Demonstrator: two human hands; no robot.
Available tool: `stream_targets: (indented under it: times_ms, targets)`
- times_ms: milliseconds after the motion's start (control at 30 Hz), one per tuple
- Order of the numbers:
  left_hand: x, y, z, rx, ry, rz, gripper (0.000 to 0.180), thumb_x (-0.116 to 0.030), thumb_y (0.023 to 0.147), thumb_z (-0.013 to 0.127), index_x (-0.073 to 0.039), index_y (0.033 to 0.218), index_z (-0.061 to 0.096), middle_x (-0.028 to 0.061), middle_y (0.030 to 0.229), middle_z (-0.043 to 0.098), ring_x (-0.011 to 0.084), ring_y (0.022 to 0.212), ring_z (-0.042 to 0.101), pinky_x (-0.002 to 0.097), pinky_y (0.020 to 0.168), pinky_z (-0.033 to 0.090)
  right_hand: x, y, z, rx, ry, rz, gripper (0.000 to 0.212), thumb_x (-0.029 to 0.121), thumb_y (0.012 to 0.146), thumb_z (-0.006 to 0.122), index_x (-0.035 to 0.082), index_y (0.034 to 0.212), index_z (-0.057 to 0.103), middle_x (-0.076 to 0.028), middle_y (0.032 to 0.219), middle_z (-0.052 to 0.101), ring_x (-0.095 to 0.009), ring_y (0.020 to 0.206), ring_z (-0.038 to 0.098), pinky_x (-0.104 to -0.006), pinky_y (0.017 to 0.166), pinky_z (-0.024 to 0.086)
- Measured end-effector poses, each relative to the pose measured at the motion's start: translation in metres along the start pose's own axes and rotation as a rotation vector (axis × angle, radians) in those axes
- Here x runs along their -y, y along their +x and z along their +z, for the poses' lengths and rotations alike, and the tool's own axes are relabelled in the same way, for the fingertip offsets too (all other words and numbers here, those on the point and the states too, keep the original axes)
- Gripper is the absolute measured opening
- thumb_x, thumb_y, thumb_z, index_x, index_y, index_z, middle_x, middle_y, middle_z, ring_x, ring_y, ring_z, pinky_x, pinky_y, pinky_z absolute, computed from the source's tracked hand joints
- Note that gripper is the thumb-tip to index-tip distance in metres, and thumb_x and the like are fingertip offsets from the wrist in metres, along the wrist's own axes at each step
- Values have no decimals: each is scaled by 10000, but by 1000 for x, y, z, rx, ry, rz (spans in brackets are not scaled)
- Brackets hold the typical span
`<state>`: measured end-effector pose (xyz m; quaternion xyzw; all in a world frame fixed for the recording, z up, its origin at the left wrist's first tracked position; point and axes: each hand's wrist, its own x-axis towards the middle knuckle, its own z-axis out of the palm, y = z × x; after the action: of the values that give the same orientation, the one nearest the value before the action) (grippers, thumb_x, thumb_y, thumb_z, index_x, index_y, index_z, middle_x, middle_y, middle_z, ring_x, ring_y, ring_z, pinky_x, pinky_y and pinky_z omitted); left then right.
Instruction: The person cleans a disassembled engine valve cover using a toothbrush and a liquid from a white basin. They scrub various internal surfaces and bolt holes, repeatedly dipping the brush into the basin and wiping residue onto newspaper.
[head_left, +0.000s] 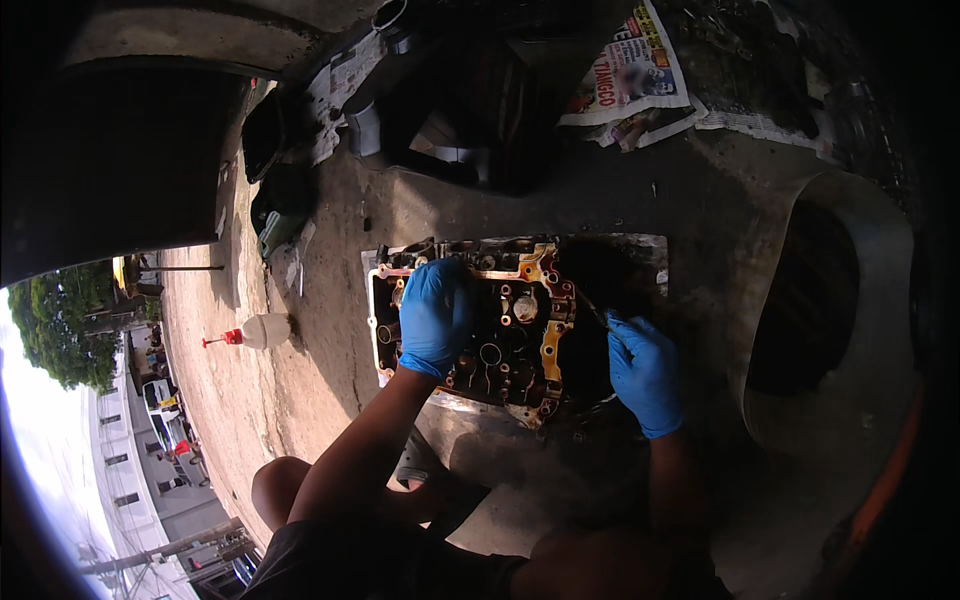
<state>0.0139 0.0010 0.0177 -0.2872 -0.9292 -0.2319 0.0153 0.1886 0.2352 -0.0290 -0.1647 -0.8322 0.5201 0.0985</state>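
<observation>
An engine cylinder head (pixel 525 308), oily and amber-stained with a bright metal rim, lies on newspaper on the ground before me. My left hand (pixel 436 316), in a blue glove, is closed over its left part, knuckles up; the fingertips are hidden among the recesses. Beyond its right edge, my blue-gloved right hand (pixel 644 372) pinches a thin, dark, rod-like tool (pixel 594 308). That tool slants up and left toward the head's far right corner. Shadow hides its exact kind, and I cannot tell whether its tip touches the metal.
A large curved pale sheet-like piece (pixel 890 260) stands at the right. Black plastic parts (pixel 450 120) and printed newspaper (pixel 640 85) lie at the far side. A white container with a red pump top (pixel 265 331) is out on the sunlit concrete at the left.
</observation>
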Motion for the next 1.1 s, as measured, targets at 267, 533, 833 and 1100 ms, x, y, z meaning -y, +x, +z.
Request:
stream_targets:
  times_ms: [267,533,833,1100]
  targets:
    - [2,-4,2,29,29,-58,196,-42,856,600,-44,1049,639,154,995,673,341,937,648,403,857,509,24,50,-7,-42,-257,-150,311,82,845,626,122,1135,731,-76,954,682,-271,795,665,-392,665,547]
    - [3,-3,2,1,11,-34,195,-35,859,595,-44,1049,639,152,984,674,340,938,650,401,854,511,33,43,-14,-49,-307,-193,277,96,848,654,125,1107,747,-166,958,701,-327,754,679,-419,643,551]
    - [2,-3,4,16,-5,-69,186,-27,916,556,-16,1065,667,152,993,693,311,917,670,371,847,517,-1,1,-14,11,99,-80,216,109,874,702,98,1086,742,-138,951,711,-316,767,695,-374,687,569]
    - [2,-4,4,54,11,-104,212,-26,946,506,4,1077,670,123,1002,708,228,927,664,344,865,504,-54,13,23,-57,534,39,160,91,912,678,58,1060,730,-129,908,712,-289,804,699,-347,709,550]
